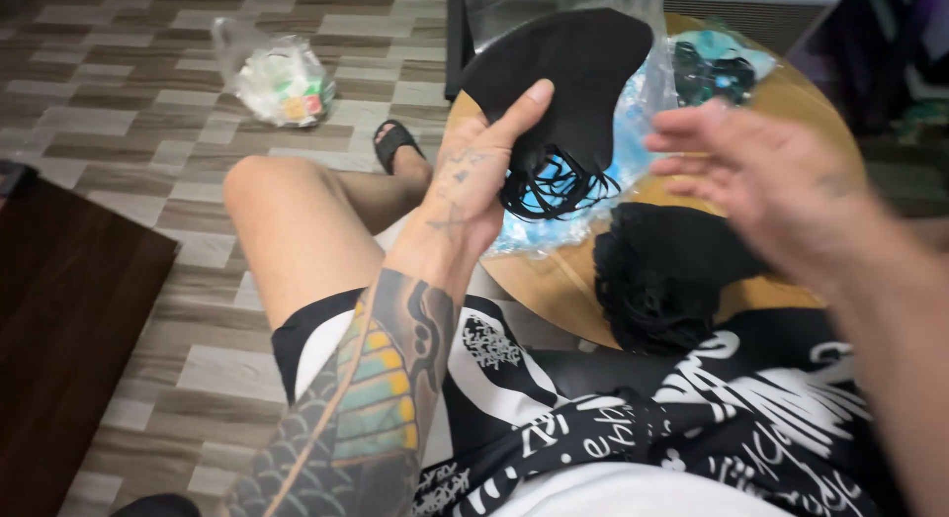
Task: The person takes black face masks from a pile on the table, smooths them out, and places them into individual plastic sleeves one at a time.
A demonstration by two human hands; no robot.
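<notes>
Black fabric masks, soft and curved with thin dangling ear loops, are pinched in the left hand above the far edge of a round wooden table. The right hand hovers spread and slack, grasping nothing. A heap of black masks lies near, beside crinkled clear-blue plastic wrap. Far left on the floor sits a clear bag.
</notes>
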